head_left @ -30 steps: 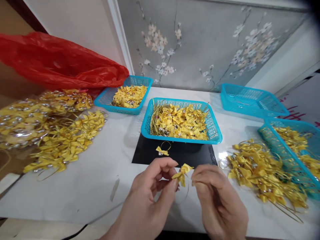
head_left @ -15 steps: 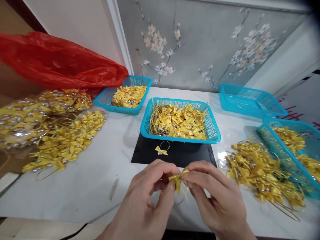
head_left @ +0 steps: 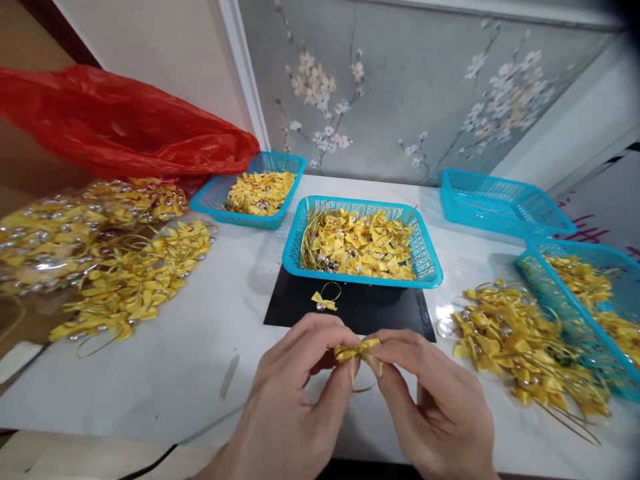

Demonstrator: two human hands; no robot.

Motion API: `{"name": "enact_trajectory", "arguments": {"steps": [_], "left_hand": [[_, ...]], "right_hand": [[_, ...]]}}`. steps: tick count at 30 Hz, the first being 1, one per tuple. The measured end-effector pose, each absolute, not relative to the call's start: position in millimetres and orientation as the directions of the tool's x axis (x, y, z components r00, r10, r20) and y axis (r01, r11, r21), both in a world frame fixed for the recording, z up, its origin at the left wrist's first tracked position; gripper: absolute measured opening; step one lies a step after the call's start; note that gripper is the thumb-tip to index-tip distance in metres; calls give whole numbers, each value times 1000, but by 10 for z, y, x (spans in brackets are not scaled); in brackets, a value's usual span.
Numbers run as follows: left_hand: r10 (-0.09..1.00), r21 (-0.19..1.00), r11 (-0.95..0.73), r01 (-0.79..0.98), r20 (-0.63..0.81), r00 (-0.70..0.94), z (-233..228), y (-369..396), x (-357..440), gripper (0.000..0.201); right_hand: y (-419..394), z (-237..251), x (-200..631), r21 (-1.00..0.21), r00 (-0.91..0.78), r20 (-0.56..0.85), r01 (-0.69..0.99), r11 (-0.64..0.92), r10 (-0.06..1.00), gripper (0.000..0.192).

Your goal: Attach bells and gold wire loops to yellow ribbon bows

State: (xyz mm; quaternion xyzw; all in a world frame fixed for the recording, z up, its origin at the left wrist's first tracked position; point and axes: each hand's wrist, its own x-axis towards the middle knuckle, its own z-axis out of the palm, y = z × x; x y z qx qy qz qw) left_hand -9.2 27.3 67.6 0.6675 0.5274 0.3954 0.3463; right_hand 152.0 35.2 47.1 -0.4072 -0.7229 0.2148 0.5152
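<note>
Between my two hands is a small yellow ribbon bow point(head_left: 358, 351) with a thin gold cord hanging below it. My left hand point(head_left: 305, 387) pinches its left side between thumb and fingers. Thumb and forefinger of my right hand point(head_left: 430, 393) grip the right side. Just beyond, a single bow with a silvery bead and a cord loop point(head_left: 325, 301) lies on a black mat point(head_left: 290, 303). A blue basket point(head_left: 363, 277) full of similar bows stands partly on that mat. The fingers hide part of the held bow.
On the right, a heap of bows point(head_left: 520, 347) lies beside a blue basket point(head_left: 585, 320); another blue basket point(head_left: 505, 207) stands behind. To the left are loose bows point(head_left: 140, 287), bagged bows point(head_left: 45, 247), a blue basket point(head_left: 235, 219) and a red plastic bag point(head_left: 125, 127).
The bow has turned between my fingers: its tails, which pointed down before, no longer hang in view. My hands stay close together in nearly the same place.
</note>
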Motion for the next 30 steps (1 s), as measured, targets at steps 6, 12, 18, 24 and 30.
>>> {"name": "enact_trajectory", "arguments": {"steps": [6,12,18,24,30], "left_hand": [[982,865,-179,469,128,139,731,294,-94,20],[973,865,-212,456,140,186,740,296,-85,23],[986,919,-109,378,53,157,762,319,-110,19],[994,971,31,236,-55,95,774,329,-137,11],[977,980,139,145,-159,141,759,318,-165,6]], "right_hand": [[338,496,1521,-694,-116,587,437,572,801,21],[341,490,1486,-723,-89,561,433,539,823,20],[355,466,1447,-730,-85,549,437,526,832,18],[355,452,1560,-794,-193,454,356,493,870,27],[308,494,1630,-925,-177,259,238,296,950,28]]}}
